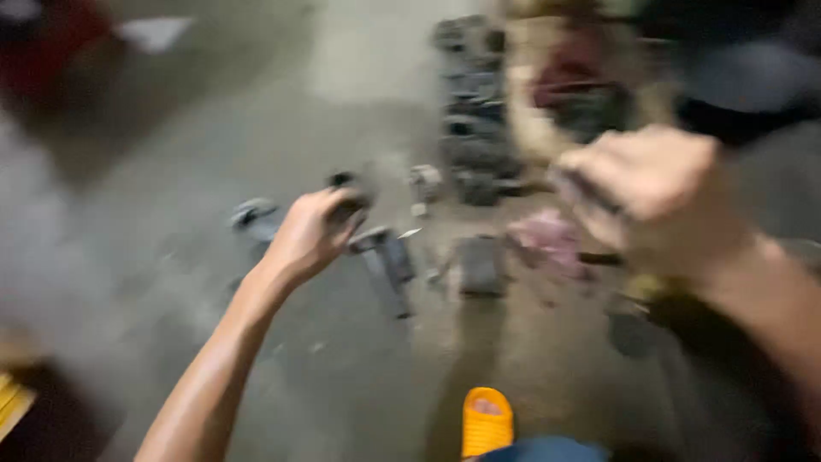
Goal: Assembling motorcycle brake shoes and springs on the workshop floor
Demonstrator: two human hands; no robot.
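An orange sandal [487, 422] shows on the grey concrete floor [359, 376]; the scattered metal parts [479, 111] are dark grey to black, a crumpled rag [547, 239] is pink, and a blurred red shape [51, 43] sits far left

The left arm is stretched forward and bare, with the wrist bent a little. The left hand [312, 231] has its fingers curled closed around a small dark part [346, 192]. The right hand [654, 192] is raised to the right of this part, fingers folded in; its grip is too blurred to judge.
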